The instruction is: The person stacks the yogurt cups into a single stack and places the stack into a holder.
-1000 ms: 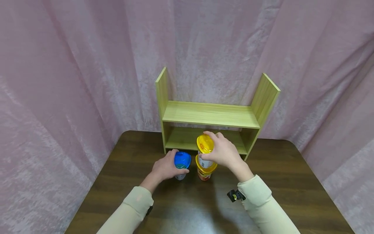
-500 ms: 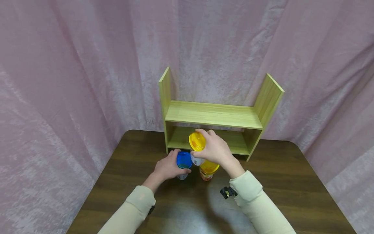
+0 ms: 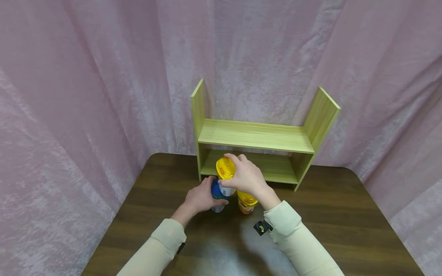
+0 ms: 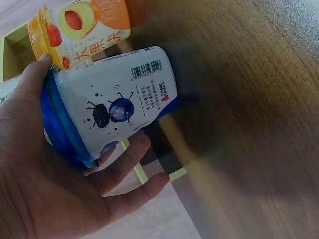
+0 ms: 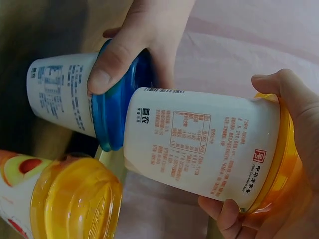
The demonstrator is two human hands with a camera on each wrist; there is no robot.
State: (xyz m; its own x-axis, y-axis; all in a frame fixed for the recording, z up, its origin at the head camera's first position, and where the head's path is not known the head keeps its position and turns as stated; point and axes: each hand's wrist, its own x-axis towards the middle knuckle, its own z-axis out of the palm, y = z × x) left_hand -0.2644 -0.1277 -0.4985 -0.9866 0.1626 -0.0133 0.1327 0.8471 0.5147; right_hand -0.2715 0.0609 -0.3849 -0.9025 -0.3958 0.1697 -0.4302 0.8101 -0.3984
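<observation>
My left hand grips a blue-lidded yogurt cup, thumb and fingers around its lid rim. This cup stands upright on the table. A yellow-lidded yogurt cup is in my right hand, held near its lid. Its base sits over the blue lid; whether its weight rests there I cannot tell. Just to the right stands another yellow-lidded cup, with peach pictures on its side in the left wrist view. The held yellow cup hides part of the blue lid in the head view.
A light wooden shelf with two levels and raised side panels stands right behind the cups. The dark wooden table extends to both sides. A pink curtain hangs behind.
My right hand has lifted the yellow-lidded cup off the other yellow-lidded cup and carried it left, over the blue lid. My left hand keeps its grip on the blue-lidded cup.
</observation>
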